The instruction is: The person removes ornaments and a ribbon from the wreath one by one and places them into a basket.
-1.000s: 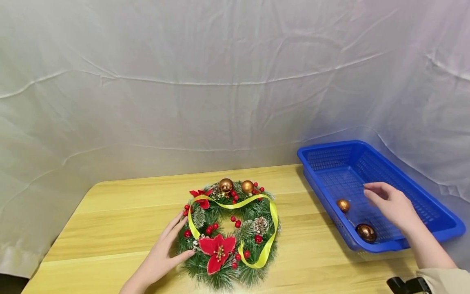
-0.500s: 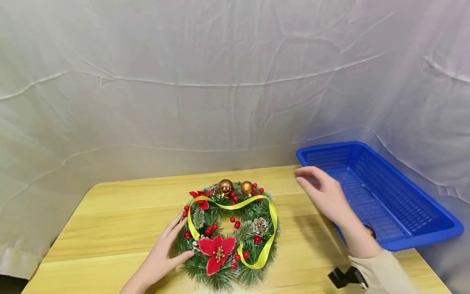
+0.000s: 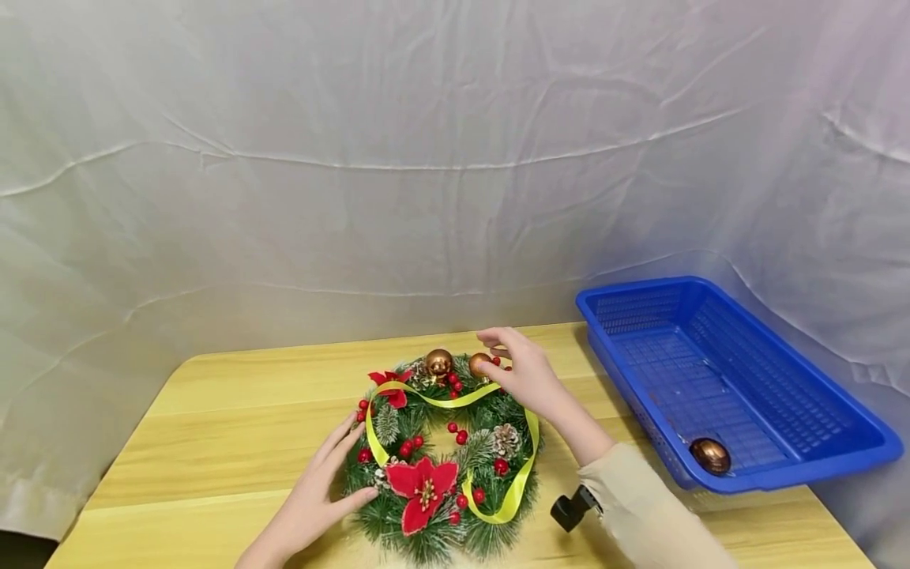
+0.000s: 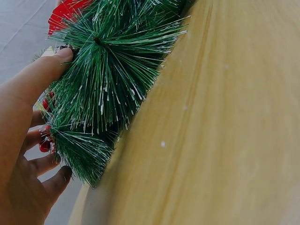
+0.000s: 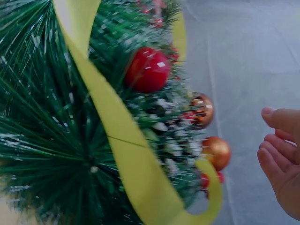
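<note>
On the wooden table lies a green pine Christmas wreath [image 3: 426,545] with red berries, pinecones, red poinsettias and a loose yellow ribbon [image 3: 529,466]. Two bauble balls sit along its far side, a shiny copper bauble [image 3: 438,362] and a gold bauble [image 3: 479,364]. My left hand [image 3: 320,478] rests against the wreath's left side, thumb and fingers spread on the needles. My right hand [image 3: 529,375] is over the far right side, thumb overlapping the gold bauble in the head view. From the right wrist, a gap shows between the fingers [image 5: 276,159] and that bauble, and nothing appears held.
A blue plastic basket [image 3: 796,367] stands at the right of the table. In its near end lies a brown shiny bauble [image 3: 709,456], with thin wire pieces close by. Pale cloth [image 3: 455,221] hangs behind the table. A black wrist device [image 3: 574,507] sits by the right sleeve.
My right hand has travelled left from over the basket to the wreath's far right side. The small glittery bauble seen in the basket earlier is out of sight. My left hand stays put.
</note>
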Tool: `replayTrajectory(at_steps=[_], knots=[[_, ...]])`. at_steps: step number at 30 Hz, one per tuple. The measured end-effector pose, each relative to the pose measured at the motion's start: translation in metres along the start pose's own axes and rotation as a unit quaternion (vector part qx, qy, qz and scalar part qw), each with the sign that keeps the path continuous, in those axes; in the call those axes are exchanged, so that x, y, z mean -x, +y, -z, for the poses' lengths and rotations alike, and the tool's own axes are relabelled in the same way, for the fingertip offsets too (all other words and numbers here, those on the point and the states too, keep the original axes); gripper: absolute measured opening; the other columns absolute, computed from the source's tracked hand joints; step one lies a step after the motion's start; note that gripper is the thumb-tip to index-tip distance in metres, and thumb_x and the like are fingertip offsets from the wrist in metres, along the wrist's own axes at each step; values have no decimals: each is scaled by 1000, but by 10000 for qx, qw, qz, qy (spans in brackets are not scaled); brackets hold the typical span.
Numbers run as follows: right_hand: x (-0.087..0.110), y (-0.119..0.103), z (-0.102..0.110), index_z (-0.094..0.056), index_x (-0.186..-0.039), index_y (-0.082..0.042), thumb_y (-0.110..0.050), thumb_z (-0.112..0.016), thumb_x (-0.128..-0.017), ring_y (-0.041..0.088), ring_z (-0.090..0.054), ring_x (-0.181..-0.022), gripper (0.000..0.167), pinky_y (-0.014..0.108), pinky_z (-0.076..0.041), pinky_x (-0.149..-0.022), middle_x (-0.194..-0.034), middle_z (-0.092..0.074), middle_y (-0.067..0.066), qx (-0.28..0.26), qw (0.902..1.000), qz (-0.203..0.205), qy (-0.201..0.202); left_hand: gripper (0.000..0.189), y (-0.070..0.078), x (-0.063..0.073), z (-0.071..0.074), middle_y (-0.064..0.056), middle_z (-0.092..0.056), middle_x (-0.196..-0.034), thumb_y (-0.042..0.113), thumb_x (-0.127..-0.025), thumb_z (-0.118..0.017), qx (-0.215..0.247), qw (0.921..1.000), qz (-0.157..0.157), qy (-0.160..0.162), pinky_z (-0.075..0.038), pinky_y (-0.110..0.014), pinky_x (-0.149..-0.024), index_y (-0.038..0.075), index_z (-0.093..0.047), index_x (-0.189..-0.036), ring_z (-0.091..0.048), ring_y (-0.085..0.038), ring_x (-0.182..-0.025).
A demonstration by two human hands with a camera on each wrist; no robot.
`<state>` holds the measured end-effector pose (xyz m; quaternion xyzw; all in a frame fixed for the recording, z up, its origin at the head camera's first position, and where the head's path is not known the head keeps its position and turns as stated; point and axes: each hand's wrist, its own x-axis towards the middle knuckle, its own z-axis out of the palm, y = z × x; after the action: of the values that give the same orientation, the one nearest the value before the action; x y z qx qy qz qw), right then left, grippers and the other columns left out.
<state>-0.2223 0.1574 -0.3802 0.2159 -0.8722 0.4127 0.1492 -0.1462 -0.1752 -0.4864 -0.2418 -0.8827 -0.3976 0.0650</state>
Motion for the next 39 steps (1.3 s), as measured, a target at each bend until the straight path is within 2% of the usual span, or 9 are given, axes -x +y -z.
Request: replayTrajectory(at_steps=[4, 8, 15, 21, 26, 30, 34, 39], knots=[[-2, 8, -10, -59, -123, -2, -12, -77, -81, 29, -60, -102, 47, 39, -53, -86, -118, -61, 12, 401, 9989, -86, -228, 86, 0, -1, 0, -7, -16, -158, 39, -82, -74, 18, 10000, -41, -11, -28, -73, -95, 21, -27, -152, -23, -38, -138], [-3, 13, -16, -60, -123, -1, -12, -79, -79, 28, -60, -98, 49, 40, -53, -83, -117, -61, 13, 702, 9969, -143, -327, 85, 0, -1, 0, -4, -14, -159, 39, -83, -73, 6, 10000, -65, -51, -28, -74, -93, 20, -27, -152, -23, -41, -137], [-6, 18, -24, -60, -123, 0, -9, -78, -78, 30, -55, -111, 49, 44, -47, -95, -122, -60, 14, 1056, 9924, -350, -535, 86, 2, 0, 1, 1, -13, -159, 39, -82, -73, -4, 10000, -9, -43, -28, -73, -94, 22, -26, -152, -23, -39, -137], [-7, 17, -25, -60, -122, 0, -5, -74, -81, 31, -52, -114, 44, 45, -45, -97, -123, -59, 14, 1120, 9907, -511, -582, 85, 1, 0, 1, -1, -13, -159, 37, -82, -73, -61, 9999, -116, -32, -28, -74, -94, 15, -28, -151, -24, -41, -136], [-6, 14, -21, -62, -119, 0, -6, -74, -81, 30, -54, -110, 40, 44, -49, -92, -119, -61, 14, 1085, 9933, -177, -357, 86, 1, -1, 2, 0, -14, -159, 37, -81, -74, -61, 9999, -71, -63, -27, -73, -95, 15, -29, -151, -24, -38, -137], [-5, 8, -15, -63, -117, 1, -4, -75, -80, 27, -58, -101, 39, 39, -54, -82, -115, -62, 14, 997, 9947, 196, -123, 87, 2, -2, 3, 2, -13, -159, 39, -81, -74, -56, 9999, 30, -103, -26, -73, -96, 17, -28, -151, -23, -36, -138], [-5, 1, -7, -64, -118, 0, -3, -74, -81, 22, -59, -94, 39, 33, -55, -71, -113, -62, 12, 886, 9954, 368, 7, 87, 3, -2, 3, 4, -12, -159, 40, -81, -74, -66, 9999, 57, -122, -26, -72, -96, 17, -28, -151, -22, -35, -138], [-4, -8, 5, -65, -117, -1, -4, -75, -81, 22, -60, -98, 38, 33, -55, -78, -113, -61, 10, 809, 9954, 509, 113, 87, 3, -1, 3, 4, -12, -159, 40, -81, -74, -54, 9999, 73, -139, -26, -72, -97, 17, -28, -151, -23, -35, -138]])
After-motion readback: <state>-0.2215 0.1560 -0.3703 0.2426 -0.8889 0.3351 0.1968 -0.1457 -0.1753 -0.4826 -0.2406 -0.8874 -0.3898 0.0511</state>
